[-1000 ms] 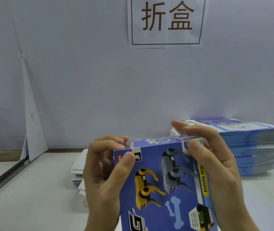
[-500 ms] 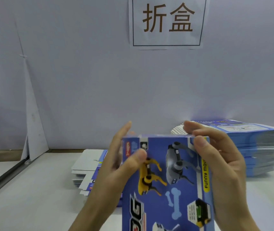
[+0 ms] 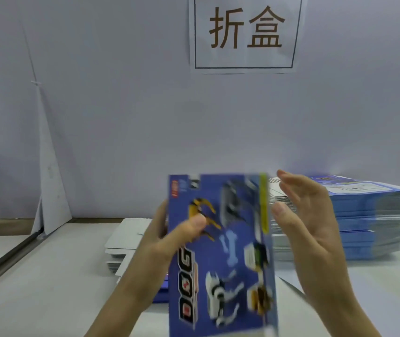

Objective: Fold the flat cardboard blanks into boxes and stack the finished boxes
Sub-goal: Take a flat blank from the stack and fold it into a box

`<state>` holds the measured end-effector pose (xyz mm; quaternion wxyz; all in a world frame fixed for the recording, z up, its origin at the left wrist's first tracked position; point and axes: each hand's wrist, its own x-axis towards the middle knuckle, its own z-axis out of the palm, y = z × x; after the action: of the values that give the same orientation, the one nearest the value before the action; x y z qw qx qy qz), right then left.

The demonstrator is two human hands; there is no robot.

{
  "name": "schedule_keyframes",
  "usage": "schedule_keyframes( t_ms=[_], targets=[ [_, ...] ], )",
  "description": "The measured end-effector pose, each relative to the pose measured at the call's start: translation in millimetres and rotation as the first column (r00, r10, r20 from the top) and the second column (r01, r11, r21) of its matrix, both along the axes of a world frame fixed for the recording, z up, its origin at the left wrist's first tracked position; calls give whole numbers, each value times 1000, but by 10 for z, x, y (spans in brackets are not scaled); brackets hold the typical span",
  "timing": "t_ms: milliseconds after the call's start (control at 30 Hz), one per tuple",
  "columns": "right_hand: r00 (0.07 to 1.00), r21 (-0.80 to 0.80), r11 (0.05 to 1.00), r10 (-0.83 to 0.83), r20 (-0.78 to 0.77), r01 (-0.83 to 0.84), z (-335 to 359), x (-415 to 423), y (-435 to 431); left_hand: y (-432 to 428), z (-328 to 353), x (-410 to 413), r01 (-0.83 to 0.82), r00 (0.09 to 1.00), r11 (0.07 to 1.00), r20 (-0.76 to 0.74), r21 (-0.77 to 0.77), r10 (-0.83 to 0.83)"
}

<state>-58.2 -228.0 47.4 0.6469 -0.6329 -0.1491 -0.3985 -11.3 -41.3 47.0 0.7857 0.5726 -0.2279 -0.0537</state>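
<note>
Box (image 3: pixel 230 239): blue, printed with toy dogs and a bone, upright above the tabletop at 6 o'clock of the view, front face toward the camera, blurred.
Left hand (image 3: pixel 167 242): at 9 o'clock of the box; its grip pinches the box, thumb on the front face, fingers behind.
Right hand (image 3: pixel 310 227): at 3 o'clock of the box, grip spread, fingers straight, palm turned to the box's edge; whether it touches, I cannot tell.
Tall stack of blanks (image 3: pixel 369 215): on the tabletop at 3 o'clock, behind the right hand, blue edges showing.
Low pile of blanks (image 3: pixel 128 237): at 9 o'clock of the box, behind the left hand, white side up.
Tabletop (image 3: pixel 48 288): pale, matte, running back to the wall.
Wall (image 3: pixel 121 117): plain pale lilac.
Sign (image 3: pixel 245 32): white paper at 12 o'clock, two brown characters in a thin frame.
White sheet (image 3: pixel 48 186): tall, pointed, leaning against the wall at 9 o'clock.
Metal rail (image 3: pixel 7 256): runs slantwise at 8 o'clock.
</note>
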Motion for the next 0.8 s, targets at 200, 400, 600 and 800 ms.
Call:
schedule_keyframes(
  t_ms=[200, 400, 600, 800],
  targets=[
    [876, -357, 898, 59, -479, -256, 54, -22, -187, 151, 0, 133, -176, 972, 973, -181, -148, 149],
    [800, -409, 809, 120, -588, -422, 8, 0, -277, 189, -56, 218, -227, 951, 955, -254, -191, 175],
    [779, -247, 886, 177, -602, -392, 1, 57, -307, 166, 5, 268, 51, 999, 997, 21, -63, -49],
    [875, -92, 993, 19, -484, -72, 17, 96, -301, 167, -110, 151, -114, 973, 942, 228, 315, 42]
  ],
)
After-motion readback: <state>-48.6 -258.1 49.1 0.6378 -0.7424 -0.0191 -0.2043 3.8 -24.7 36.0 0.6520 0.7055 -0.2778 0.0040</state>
